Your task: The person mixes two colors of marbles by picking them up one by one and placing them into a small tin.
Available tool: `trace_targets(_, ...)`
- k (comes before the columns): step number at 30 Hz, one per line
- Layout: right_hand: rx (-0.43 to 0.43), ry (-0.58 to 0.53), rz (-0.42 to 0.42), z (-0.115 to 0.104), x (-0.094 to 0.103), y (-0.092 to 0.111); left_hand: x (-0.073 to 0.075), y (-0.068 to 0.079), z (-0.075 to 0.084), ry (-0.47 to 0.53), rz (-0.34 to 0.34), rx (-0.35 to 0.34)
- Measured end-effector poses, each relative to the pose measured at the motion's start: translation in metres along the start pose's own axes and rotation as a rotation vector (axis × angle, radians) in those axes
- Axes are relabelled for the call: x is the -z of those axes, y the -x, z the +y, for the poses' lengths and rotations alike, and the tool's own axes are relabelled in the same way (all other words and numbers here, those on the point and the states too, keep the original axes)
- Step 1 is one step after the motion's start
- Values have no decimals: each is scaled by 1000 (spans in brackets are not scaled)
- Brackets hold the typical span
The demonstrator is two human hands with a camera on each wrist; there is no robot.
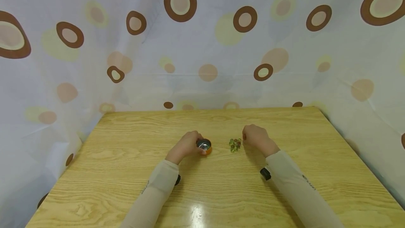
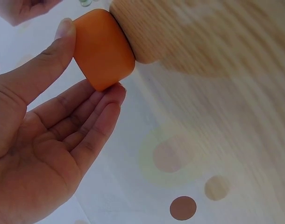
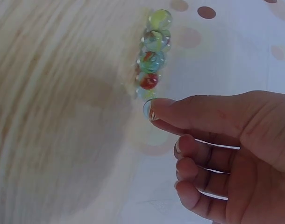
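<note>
Head view shows two hands at work over a pale yellow wood-grain surface (image 1: 221, 192). On the left, the person's left hand (image 1: 186, 145) grips a small round orange cup with a shiny metallic interior (image 1: 205, 145); the cup stands upright, its mouth facing up. As the left wrist view shows, the thumb presses one side of its smooth orange wall and the fingers bend around the other, leaving the palm clear of it.

To the right of the cup, and apart from it, lies a close cluster of clear glass marbles with green, yellow and red swirls (image 1: 235, 145). The person's right hand (image 1: 257, 139) is just beside the cluster's right edge. In the right wrist view, its thumb and index finger pinch a single clear glass marble with a bluish tint (image 3: 146, 108), mostly hidden by the thumb, while the other three fingers are curled in. Whether this marble touches the surface cannot be told.

Cream long sleeves (image 1: 294, 182) cover both arms, with a small black device (image 1: 265, 173) at the right wrist. Behind the surface hangs white cloth printed with brown, peach and yellow rounded spots (image 1: 190, 52).
</note>
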State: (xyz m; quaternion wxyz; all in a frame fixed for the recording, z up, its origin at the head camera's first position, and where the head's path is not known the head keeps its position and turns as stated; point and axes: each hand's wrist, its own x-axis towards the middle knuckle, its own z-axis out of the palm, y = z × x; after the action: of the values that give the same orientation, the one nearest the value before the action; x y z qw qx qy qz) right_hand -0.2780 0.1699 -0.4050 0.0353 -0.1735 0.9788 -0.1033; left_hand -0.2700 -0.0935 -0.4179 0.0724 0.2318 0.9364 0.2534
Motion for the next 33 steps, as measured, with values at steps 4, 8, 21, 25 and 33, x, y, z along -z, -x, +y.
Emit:
trace_targets(4,30,20,43,-1,3,-3,0,-1,-1,-2,3,-5)
trace_targets(8,62,34,84,-6,7,-6,0,-2,-1,7,-3,7)
trace_targets(21,106,-27,205,-43,14,-19,2,-6,1,38,-2,33)
trace_targets(25,157,-20,221,-55,10,-21,2,-7,2,35,-8,30)
trace_targets(33,223,-3,182,-77,-2,-24,3,-7,2,40,-13,30)
